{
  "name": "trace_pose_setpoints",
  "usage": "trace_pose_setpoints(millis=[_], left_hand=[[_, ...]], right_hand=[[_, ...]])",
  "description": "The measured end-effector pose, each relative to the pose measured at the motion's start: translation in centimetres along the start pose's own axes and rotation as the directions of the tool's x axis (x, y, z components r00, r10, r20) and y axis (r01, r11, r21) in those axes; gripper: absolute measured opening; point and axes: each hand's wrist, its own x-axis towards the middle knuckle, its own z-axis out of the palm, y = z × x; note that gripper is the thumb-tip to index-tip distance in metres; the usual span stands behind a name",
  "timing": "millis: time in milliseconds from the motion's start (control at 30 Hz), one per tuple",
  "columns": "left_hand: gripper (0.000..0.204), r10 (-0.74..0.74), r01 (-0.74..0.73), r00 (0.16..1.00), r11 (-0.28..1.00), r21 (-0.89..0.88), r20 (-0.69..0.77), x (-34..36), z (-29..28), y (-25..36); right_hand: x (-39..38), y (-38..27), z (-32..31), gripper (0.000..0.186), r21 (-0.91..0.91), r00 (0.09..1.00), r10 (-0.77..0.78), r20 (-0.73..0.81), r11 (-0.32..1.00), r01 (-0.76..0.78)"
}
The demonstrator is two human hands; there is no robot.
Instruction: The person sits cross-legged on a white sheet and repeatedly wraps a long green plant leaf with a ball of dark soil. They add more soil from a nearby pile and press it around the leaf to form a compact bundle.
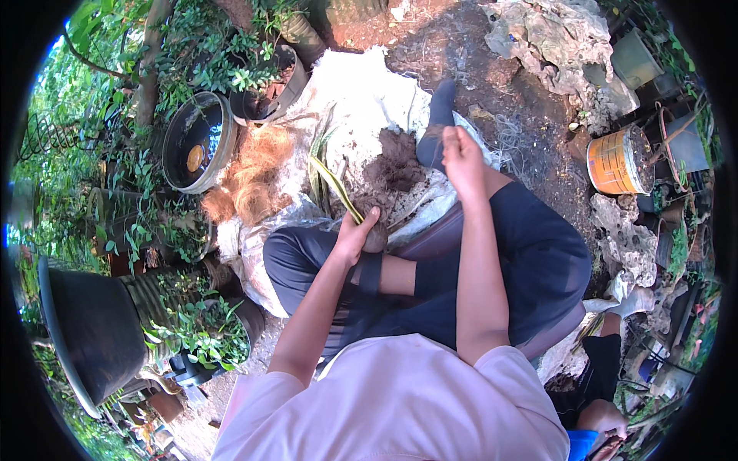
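Note:
My left hand (354,237) is closed around the base of a plant with long yellow-edged leaves (336,184), like a snake plant. A dark lump of soil (376,237) sits at the plant's base, against my fingers. My right hand (464,163) is raised over my right shin with its fingers pinched together. Something thin may be in them, but I cannot make it out. Between my hands and beyond them, a heap of dark wet soil (400,160) lies on a spread white sack (350,88). Left of the plant lies brown coconut fibre (257,169).
A round black pot (223,134) stands beyond the fibre, and a large black tub (96,338) is at the left. At the right are an orange bucket (615,163) and rough rocks (550,46). Another person's hand (603,419) shows at the lower right.

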Motion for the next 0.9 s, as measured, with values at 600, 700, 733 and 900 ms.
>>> trace_pose_setpoints(millis=[600,700,733,900], left_hand=[[0.070,-0.045,-0.128,0.990,0.175,0.976,0.137,13.8,1.1,11.6],[0.076,0.072,-0.142,0.989,0.165,0.976,0.131,14.4,1.2,11.2],[0.076,0.075,-0.144,0.988,0.168,0.975,0.133,14.6,1.2,11.1],[0.080,-0.019,-0.071,0.997,0.278,0.958,0.079,14.4,0.3,11.3]], right_hand=[[2.2,5.9,0.3,0.032,0.249,0.966,0.178,0.185,0.943,-0.221],[2.3,5.7,0.3,0.030,0.213,0.945,0.229,0.234,0.936,-0.280],[2.4,5.6,0.3,0.029,0.214,0.944,0.223,0.241,0.937,-0.276],[1.9,5.8,0.6,0.023,0.215,0.947,0.223,0.231,0.938,-0.273]])
